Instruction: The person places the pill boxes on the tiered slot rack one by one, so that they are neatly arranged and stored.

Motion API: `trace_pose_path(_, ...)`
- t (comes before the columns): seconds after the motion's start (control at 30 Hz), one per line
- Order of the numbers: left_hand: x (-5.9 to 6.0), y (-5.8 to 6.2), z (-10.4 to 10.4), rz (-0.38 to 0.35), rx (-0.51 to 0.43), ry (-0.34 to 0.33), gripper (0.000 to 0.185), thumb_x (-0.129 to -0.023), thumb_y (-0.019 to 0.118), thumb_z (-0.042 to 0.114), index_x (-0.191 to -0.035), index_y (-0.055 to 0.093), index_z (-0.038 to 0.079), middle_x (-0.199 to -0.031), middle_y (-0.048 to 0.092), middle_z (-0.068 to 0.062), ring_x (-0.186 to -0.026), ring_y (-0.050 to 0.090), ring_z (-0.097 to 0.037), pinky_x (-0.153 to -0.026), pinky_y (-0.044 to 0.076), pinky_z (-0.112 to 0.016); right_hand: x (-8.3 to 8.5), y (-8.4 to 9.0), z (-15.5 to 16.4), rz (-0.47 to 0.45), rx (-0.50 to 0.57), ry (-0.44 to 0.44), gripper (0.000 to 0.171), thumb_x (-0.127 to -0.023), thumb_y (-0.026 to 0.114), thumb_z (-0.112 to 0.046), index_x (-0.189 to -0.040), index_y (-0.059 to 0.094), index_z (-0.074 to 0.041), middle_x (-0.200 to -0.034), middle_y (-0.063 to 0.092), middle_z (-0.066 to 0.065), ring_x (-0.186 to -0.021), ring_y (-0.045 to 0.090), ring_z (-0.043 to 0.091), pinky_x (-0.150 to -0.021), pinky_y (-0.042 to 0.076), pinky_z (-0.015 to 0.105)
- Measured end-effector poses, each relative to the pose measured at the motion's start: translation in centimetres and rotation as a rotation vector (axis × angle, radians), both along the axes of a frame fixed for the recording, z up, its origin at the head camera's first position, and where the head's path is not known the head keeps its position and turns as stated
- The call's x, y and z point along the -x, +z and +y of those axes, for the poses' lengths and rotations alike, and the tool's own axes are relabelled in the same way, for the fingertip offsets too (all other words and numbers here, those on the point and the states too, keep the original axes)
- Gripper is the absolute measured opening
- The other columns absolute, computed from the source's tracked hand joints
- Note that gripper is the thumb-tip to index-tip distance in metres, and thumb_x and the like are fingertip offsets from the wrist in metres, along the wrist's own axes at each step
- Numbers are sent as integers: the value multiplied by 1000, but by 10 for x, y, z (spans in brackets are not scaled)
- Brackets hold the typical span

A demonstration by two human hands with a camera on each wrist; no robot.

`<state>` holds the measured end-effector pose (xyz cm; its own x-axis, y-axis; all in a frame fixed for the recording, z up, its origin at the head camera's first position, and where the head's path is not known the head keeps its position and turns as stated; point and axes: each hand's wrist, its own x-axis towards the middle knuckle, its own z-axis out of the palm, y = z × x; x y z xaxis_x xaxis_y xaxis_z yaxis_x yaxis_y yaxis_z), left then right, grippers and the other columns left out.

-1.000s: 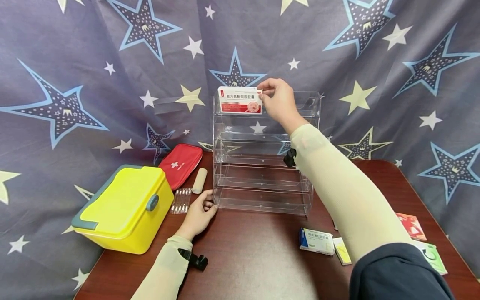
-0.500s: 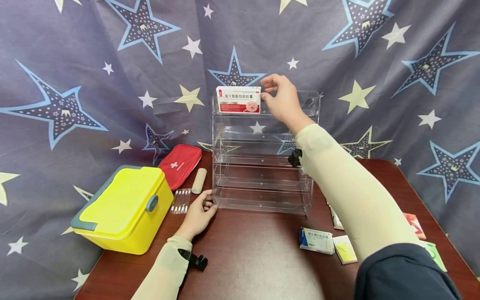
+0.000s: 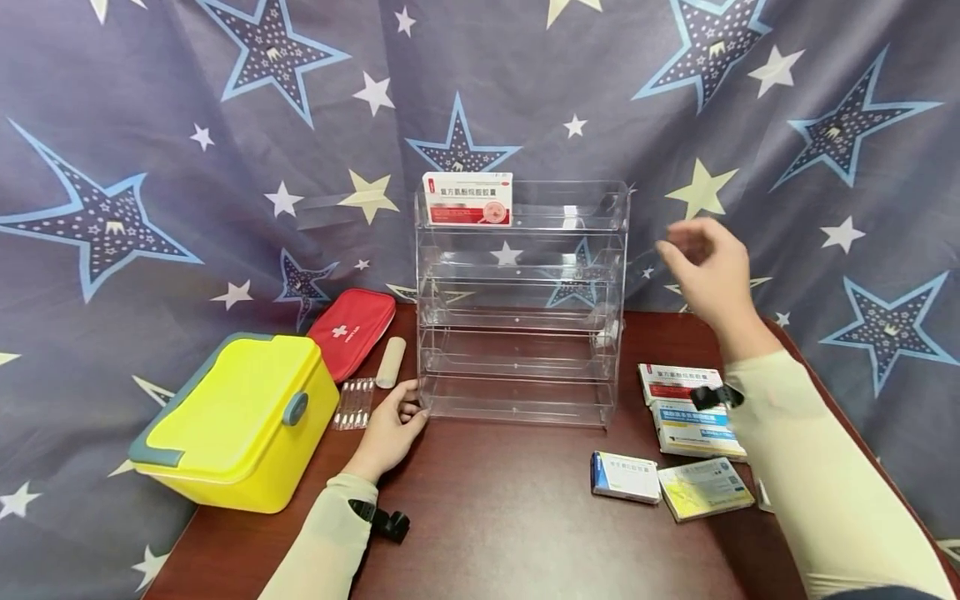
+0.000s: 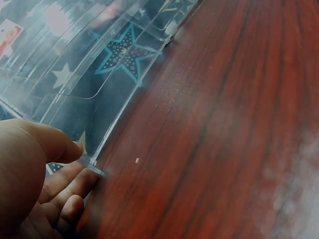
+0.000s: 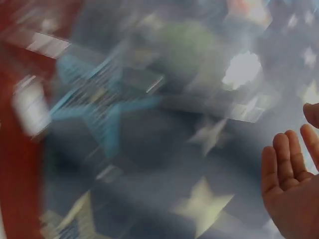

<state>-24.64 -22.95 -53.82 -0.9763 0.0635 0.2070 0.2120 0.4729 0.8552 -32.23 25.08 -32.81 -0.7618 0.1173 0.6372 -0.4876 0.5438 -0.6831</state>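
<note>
A clear acrylic tiered rack stands at the middle of the dark wooden table. A red-and-white medicine box stands upright at the left end of its top shelf. My left hand grips the rack's lower left corner, thumb on one side and fingers on the other. My right hand is in the air to the right of the rack, blurred, holding nothing. In the right wrist view that hand has straight fingers.
Several medicine boxes lie right of the rack: a red-and-white one, a blue-and-white one, another, a yellowish one. Left stand a yellow case, a red first-aid pouch, a beige roll and a vial strip.
My right hand has let go of the red-and-white box, which stays on the top shelf, and has swung right and down. The left hand has not moved.
</note>
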Motion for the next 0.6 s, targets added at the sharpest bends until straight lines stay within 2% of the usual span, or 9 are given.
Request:
trace_pose_path(0.13, 0, -1, 0, -8, -2, 3, 50, -95, 74, 2, -143, 58, 7, -120, 68, -13, -99, 65, -22, -84, 51, -28, -6, -52, 61, -235, -141, -60, 41, -97, 76, -35, -124, 69, -5, -109, 70, 8, -90, 59, 7, -73, 43, 17)
trace_pose_path(0.27, 0, -3, -1, -6, -7, -3, 50, -95, 73, 3, -143, 58, 6, -121, 68, -13, -99, 65, -22, -84, 51, -27, -14, -95, 103, -481, -277, 42, 51, -100, 73, -38, -135, 61, -2, -127, 66, 22, -108, 61, 24, -78, 47, 19)
trace_pose_path(0.33, 0, -4, -2, -2, -11, -8, 50, -96, 73, 3, -143, 57, 6, -120, 68, -13, -99, 65, -22, -83, 51, -26, -17, -112, 117, -577, -309, 115, 57, -100, 73, -35, -140, 57, 2, -134, 61, 28, -116, 61, 35, -84, 51, 25)
trace_pose_path(0.43, 0, -3, -1, 2, -19, -9, 49, -95, 73, 2, -142, 58, 5, -119, 68, -13, -98, 65, -22, -82, 51, -25, -23, -131, 132, -680, -353, 190, 64, -100, 74, -34, -146, 52, 5, -141, 55, 32, -123, 59, 45, -93, 55, 41)
trace_pose_path(0.5, 0, -2, -1, 3, -21, -8, 49, -95, 73, 1, -142, 58, 4, -118, 68, -13, -97, 65, -22, -82, 51, -24, -25, -139, 138, -719, -367, 218, 68, -99, 75, -33, -148, 49, 7, -144, 52, 34, -126, 56, 48, -97, 52, 53)
trace_pose_path(0.6, 0, -1, 1, -7, -19, -8, 50, -95, 73, 1, -142, 58, 4, -119, 68, -13, -98, 65, -22, -83, 51, -25, -27, -146, 144, -763, -389, 230, 74, -96, 78, -34, -150, 47, 7, -146, 51, 34, -127, 55, 48, -100, 49, 60)
